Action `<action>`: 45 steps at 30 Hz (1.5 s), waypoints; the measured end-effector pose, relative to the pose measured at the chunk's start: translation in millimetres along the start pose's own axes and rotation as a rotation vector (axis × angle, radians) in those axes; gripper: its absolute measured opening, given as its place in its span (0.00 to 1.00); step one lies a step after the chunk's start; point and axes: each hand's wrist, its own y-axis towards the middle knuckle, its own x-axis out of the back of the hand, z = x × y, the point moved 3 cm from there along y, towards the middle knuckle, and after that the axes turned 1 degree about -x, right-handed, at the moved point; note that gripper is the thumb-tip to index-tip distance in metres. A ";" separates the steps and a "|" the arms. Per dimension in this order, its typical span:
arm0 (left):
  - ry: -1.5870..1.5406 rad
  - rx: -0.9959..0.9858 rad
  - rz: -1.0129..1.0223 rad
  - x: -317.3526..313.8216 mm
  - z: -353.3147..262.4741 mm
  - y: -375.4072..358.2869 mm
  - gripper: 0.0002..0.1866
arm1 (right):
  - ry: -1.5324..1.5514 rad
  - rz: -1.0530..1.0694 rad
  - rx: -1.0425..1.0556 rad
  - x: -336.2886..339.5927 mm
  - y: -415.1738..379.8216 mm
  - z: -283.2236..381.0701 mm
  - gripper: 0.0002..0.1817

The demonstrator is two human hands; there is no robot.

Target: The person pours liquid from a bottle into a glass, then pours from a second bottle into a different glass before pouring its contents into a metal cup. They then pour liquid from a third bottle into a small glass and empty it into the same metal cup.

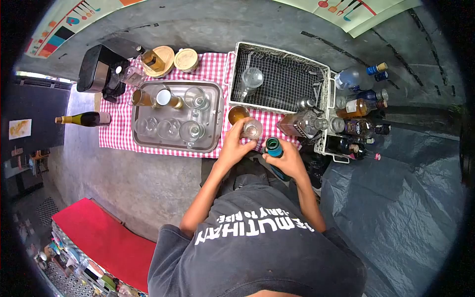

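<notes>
Now, clear glass in left hand, beside cup of amber liquid.

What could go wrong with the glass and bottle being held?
The clear glass in the left hand is close beside an amber glass, so they might knock together. The bottle in the right hand seems to reach past the edge of the checked cloth, so a slip could drop it.

Bar-like, from its bottles and glasses

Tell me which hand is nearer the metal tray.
Left. The left hand, holding a glass, is just right of the tray; the right hand, holding a bottle, is farther right.
</notes>
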 end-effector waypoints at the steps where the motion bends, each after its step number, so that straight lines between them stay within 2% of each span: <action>1: -0.001 0.002 0.003 -0.1 -0.2 -0.1 0.30 | 0.001 -0.001 -0.003 -1.8 -0.2 1.2 0.21; 3: 0.007 -0.025 0.027 -2.0 -0.4 -0.8 0.30 | -0.064 0.037 0.014 -6.4 -1.2 2.8 0.18; 5: -0.004 -0.012 0.029 -4.2 3.7 -1.6 0.30 | -0.042 0.053 -0.036 -13.2 -3.7 -6.1 0.20; 8: 0.002 -0.004 0.041 -6.4 8.8 -1.6 0.30 | -0.056 0.023 0.036 -20.1 -5.7 -19.2 0.22; 12: 0.112 -0.039 0.072 -7.2 6.4 -0.9 0.29 | -0.077 0.041 0.014 -17.1 -2.8 -12.3 0.22; 15: 0.173 -0.088 0.058 -8.9 10.1 -0.9 0.29 | -0.056 0.068 -0.118 -14.1 -0.5 -13.6 0.25; 18: 0.192 -0.107 0.062 -9.5 10.9 -1.4 0.30 | -0.081 0.079 -0.139 -13.8 -1.3 -17.6 0.24; 20: 0.183 -0.110 0.056 -10.8 10.4 -1.3 0.30 | -0.077 0.048 -0.048 -14.0 -2.3 -20.0 0.20; 27: 0.259 -0.152 -0.008 -19.4 10.3 -6.1 0.30 | -0.162 0.075 -0.125 -12.7 -6.6 -38.4 0.19; 29: 0.246 -0.151 0.001 -20.8 12.8 -7.6 0.30 | -0.146 0.124 -0.186 -11.3 -7.4 -40.8 0.24; 45: 0.229 -0.143 -0.006 -28.6 11.4 -19.1 0.27 | -0.227 0.125 -0.232 -8.6 -18.6 -49.6 0.22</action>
